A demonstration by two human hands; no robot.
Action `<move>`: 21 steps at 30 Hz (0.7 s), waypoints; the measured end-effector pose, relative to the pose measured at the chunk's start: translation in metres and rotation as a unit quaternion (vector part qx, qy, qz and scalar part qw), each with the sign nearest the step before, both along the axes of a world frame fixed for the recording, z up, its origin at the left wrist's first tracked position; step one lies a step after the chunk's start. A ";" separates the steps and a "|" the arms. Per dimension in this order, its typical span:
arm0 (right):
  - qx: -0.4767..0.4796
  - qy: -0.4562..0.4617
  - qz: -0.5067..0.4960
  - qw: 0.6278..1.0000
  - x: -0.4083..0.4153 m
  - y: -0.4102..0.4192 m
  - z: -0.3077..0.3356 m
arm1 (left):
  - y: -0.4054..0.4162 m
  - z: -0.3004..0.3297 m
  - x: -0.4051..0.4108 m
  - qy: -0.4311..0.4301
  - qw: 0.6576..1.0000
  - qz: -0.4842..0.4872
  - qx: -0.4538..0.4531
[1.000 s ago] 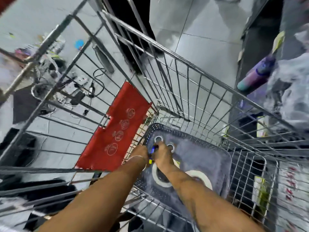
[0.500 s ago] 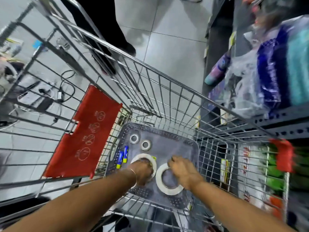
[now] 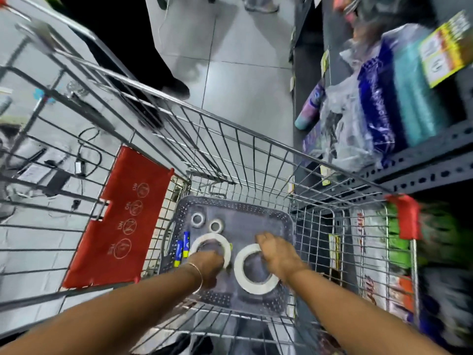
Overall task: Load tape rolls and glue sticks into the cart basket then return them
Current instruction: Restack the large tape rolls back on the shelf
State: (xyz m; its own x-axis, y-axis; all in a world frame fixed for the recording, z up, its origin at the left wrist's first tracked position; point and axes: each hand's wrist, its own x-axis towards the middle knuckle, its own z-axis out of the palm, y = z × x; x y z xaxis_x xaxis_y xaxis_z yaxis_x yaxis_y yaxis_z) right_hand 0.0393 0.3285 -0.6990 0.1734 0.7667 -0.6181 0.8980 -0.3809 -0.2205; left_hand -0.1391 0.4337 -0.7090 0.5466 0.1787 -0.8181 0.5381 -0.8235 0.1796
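A grey perforated basket (image 3: pixel 276 219) sits in the bottom of the wire cart (image 3: pixel 230 155). In it lie two large white tape rolls: the left large roll (image 3: pixel 220 242) and the right large roll (image 3: pixel 242 275). Two small tape rolls (image 3: pixel 197 219) lie at the far side, and blue-and-yellow glue sticks (image 3: pixel 182 248) rest along the left wall. My left hand (image 3: pixel 207 269) closes on the near edge of the left large roll. My right hand (image 3: pixel 277 254) grips the right side of the right large roll.
The cart's red child-seat flap (image 3: pixel 120 219) stands at the left. A grey metal shelf (image 3: pixel 422 162) with wrapped goods and a bottle (image 3: pixel 308 111) is close on the right. A person's dark legs (image 3: pixel 143 60) stand ahead of the cart. Cables and gear lie on the floor at left.
My hands left the glue sticks lying by the basket's left wall and came down onto the two large tape rolls. The camera view swung toward the right shelf.
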 end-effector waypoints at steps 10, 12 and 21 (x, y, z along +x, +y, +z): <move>0.163 -0.033 -0.183 0.969 -0.008 -0.017 0.148 | 0.040 0.157 -0.029 -0.190 0.978 -0.032 0.084; 0.208 -0.046 -0.222 0.952 -0.014 -0.027 0.202 | 0.044 0.208 -0.032 -0.304 0.941 -0.088 0.118; 0.436 -0.126 -0.297 0.840 -0.038 -0.120 0.430 | -0.003 0.440 0.003 -0.568 0.792 -0.180 0.129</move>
State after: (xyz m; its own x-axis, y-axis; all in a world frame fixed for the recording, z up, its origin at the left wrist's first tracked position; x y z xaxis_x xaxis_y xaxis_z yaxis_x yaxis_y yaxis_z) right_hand 0.0011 0.2086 -0.2688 0.7266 0.6411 0.2473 0.6668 -0.5711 -0.4788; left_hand -0.1360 0.4311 -0.2694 0.9576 -0.0753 0.2780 -0.1288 -0.9752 0.1797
